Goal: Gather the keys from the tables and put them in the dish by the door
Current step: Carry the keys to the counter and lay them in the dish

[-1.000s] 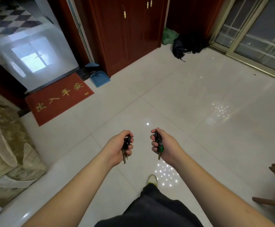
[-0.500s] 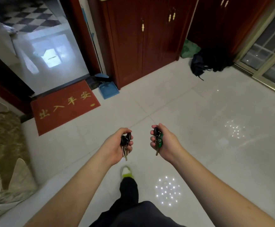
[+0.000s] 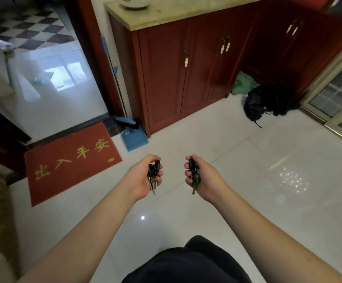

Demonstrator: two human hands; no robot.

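Note:
My left hand (image 3: 143, 176) is closed around a bunch of black-headed keys (image 3: 153, 176) whose metal blades hang below my fingers. My right hand (image 3: 204, 178) grips a second bunch of keys (image 3: 194, 176), one with a green head. Both hands are held out over the pale tiled floor, a short way apart. A white dish (image 3: 134, 3) sits on the beige top of the dark red cabinet (image 3: 166, 78) beside the doorway, at the far top of the view; part of the dish is cut off by the frame's edge.
A red doormat (image 3: 72, 162) lies before the open doorway (image 3: 49, 82) at left. A blue dustpan and brush (image 3: 133, 135) lean by the cabinet's corner. A black bag (image 3: 268, 103) and green cloth (image 3: 243, 84) lie right of the cabinet. A glass sliding door (image 3: 339, 99) is at right.
I have walked closer to the cabinet and doorway; the cabinet's top and the dish have come into view. Both hands still hold their keys in the same pose.

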